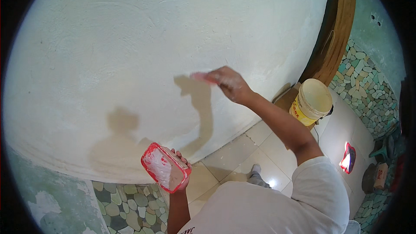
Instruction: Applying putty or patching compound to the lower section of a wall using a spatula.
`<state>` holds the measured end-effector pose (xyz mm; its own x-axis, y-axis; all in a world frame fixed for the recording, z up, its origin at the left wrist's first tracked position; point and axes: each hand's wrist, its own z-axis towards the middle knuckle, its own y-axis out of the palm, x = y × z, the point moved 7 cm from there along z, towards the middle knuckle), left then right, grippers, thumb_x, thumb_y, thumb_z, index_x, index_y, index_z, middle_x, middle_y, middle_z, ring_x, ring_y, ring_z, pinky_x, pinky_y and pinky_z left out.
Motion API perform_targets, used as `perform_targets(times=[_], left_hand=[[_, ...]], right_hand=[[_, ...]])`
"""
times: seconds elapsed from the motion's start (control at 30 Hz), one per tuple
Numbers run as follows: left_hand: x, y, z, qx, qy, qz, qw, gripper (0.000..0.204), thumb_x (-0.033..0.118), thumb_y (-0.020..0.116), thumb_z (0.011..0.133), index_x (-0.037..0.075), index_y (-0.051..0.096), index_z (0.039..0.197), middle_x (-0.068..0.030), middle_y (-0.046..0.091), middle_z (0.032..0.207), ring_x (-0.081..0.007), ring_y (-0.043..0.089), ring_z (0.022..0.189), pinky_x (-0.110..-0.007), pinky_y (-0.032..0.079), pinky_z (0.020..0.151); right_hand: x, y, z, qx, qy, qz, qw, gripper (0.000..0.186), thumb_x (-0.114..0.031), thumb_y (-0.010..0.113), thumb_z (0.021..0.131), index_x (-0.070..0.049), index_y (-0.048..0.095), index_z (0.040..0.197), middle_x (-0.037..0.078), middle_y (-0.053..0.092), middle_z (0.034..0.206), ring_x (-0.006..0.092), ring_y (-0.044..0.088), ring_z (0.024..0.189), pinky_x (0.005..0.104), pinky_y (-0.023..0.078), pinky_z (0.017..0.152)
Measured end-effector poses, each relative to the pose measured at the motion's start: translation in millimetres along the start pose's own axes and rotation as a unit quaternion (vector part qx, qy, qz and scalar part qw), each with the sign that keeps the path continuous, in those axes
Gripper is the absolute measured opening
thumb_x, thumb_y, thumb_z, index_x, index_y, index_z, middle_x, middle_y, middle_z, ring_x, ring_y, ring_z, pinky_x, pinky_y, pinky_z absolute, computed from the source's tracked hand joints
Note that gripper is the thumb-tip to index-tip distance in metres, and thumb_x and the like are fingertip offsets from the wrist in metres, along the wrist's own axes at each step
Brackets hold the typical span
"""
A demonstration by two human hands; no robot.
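Note:
My left hand [183, 160] grips a red plastic tub [189, 171] from its right side and below, tilted so its inside shows. White paste coats the tub's inner walls and bottom. Up at the pale wall [151, 39], my right hand [232, 84] pinches a flat pinkish-red scraper [202, 77], smeared by motion. The scraper's edge lies at or close to the wall; whether it touches, I cannot tell. Whitish residue marks my right hand. Faint trowel ridges run across the wall's upper part, and shadows of my arm and head fall on it.
A white-and-yellow bucket [299, 109] stands right of my forearm, by a curved wooden frame [340, 30]. Pebble cladding [359, 76] covers part of the right side. A red-and-black object [348, 158] lies on the tiled floor [234, 158], where my foot [256, 168] shows.

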<state>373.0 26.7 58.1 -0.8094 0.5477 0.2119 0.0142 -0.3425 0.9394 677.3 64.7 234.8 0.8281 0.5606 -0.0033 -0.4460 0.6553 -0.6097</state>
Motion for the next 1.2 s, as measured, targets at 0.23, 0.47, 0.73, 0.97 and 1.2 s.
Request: perform_targets(times=[0.23, 0.47, 0.73, 0.97, 1.2], left_hand=[[-4.5, -5.2, -0.5, 0.021, -0.035, -0.077, 0.996, 0.082, 0.061, 0.052, 0.091, 0.008, 0.034, 0.152, -0.0198, 0.046, 0.146, -0.038, 0.052, 0.126, -0.057, 0.039, 0.107], [-0.9, -8.0, -3.1, 0.022, -0.043, -0.08, 0.996, 0.082, 0.059, 0.052, 0.092, 0.006, 0.033, 0.151, -0.0205, 0.046, 0.145, -0.0417, 0.05, 0.126, -0.059, 0.037, 0.108], [-1.4, -4.2, -4.4, 0.036, -0.025, -0.076, 0.996, 0.083, 0.058, 0.056, 0.091, 0.006, 0.033, 0.151, -0.0195, 0.044, 0.147, -0.0391, 0.05, 0.128, -0.058, 0.037, 0.108], [-4.9, 2.7, 1.6, -0.002, -0.048, -0.029, 0.998, 0.079, 0.056, 0.057, 0.092, 0.008, 0.034, 0.151, -0.0146, 0.048, 0.146, -0.0332, 0.05, 0.129, -0.053, 0.037, 0.11], [2.4, -6.7, -5.0, -0.007, -0.034, -0.009, 0.999, 0.099, 0.056, 0.075, 0.078, 0.01, 0.028, 0.153, -0.013, 0.045, 0.148, -0.0322, 0.049, 0.13, -0.053, 0.036, 0.11]], right_hand=[[96.8, -0.3, 20.6, 0.375, 0.303, 0.663, 0.572, 0.02, -0.014, 0.063, 0.098, -0.009, 0.059, 0.117, 0.002, 0.068, 0.103, 0.0143, 0.065, 0.087, 0.0314, 0.055, 0.073], [142.0, 0.9, -45.8, 0.461, 0.342, 0.605, 0.552, 0.016, -0.015, 0.066, 0.096, -0.009, 0.063, 0.11, 0.001, 0.068, 0.094, 0.0123, 0.063, 0.077, 0.0285, 0.052, 0.065], [50.6, -35.9, 26.3, 0.435, 0.185, -0.005, 0.881, 0.052, 0.018, 0.055, 0.077, -0.006, 0.068, 0.121, 0.015, 0.059, 0.114, 0.0288, 0.059, 0.101, 0.0348, 0.05, 0.089], [11.1, 45.7, 7.0, 0.194, 0.146, -0.09, 0.966, 0.052, 0.004, 0.069, 0.072, -0.012, 0.069, 0.121, 0.012, 0.065, 0.106, 0.0304, 0.059, 0.094, 0.0403, 0.046, 0.078], [27.9, -30.9, 5.7, 0.263, 0.012, -0.143, 0.954, 0.046, 0.006, 0.07, 0.072, -0.01, 0.072, 0.115, 0.01, 0.066, 0.108, 0.0292, 0.064, 0.095, 0.0405, 0.05, 0.083]])
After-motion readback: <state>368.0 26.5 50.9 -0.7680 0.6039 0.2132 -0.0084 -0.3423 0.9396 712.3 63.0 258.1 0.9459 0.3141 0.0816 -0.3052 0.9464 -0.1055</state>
